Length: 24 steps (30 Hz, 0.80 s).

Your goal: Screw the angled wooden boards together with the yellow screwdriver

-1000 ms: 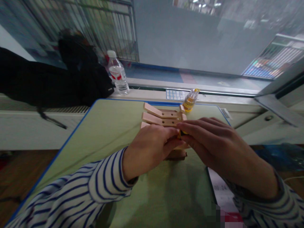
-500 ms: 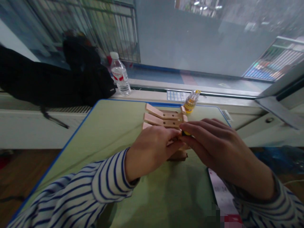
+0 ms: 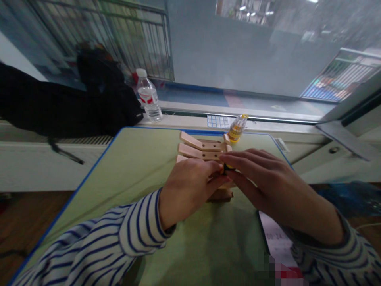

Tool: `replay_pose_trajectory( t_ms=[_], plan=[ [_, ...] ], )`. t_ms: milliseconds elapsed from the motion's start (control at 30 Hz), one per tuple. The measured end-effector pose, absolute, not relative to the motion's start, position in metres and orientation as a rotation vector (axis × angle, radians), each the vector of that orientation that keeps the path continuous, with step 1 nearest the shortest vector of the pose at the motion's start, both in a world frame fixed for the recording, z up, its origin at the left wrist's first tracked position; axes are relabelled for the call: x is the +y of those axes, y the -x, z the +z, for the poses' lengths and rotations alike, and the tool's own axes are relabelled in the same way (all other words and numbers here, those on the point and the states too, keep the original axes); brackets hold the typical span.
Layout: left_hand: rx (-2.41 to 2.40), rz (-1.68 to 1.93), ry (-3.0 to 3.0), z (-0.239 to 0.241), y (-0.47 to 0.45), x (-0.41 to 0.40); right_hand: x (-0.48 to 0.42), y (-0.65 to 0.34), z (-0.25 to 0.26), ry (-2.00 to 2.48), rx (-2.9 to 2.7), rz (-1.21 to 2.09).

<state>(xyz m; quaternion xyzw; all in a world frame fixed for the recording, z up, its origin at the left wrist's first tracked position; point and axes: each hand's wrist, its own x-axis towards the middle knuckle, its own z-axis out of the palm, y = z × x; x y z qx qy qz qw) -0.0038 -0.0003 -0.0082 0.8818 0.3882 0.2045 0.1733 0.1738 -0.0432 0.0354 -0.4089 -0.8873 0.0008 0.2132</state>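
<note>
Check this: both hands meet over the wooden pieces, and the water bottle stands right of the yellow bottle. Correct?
No: head view shows the water bottle left of the yellow bottle. The left hand and right hand do meet over the wooden pieces.

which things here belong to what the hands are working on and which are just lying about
In hand: wooden pieces, held by the left hand; small dark part, pinched by the right hand.
Lying about: water bottle, small yellow bottle, black bag, printed paper.

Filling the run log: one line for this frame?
left hand: on wooden slats | right hand: pinching small dark part | surface: green desk
</note>
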Motion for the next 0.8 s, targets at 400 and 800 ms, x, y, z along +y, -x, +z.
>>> replay_pose_trajectory(
  t_ms=[400,800],
  plan=[
    [1.002,0.588,-2.444,-0.0042,0.0043,0.0003,-0.0431,-0.1759,0.0333,1.171,-2.461,-0.110],
    [0.894,0.545,-2.399,-0.0066,0.0051,0.0012,-0.0450,-0.1720,0.0337,1.242,-2.446,-0.207]
  ],
)
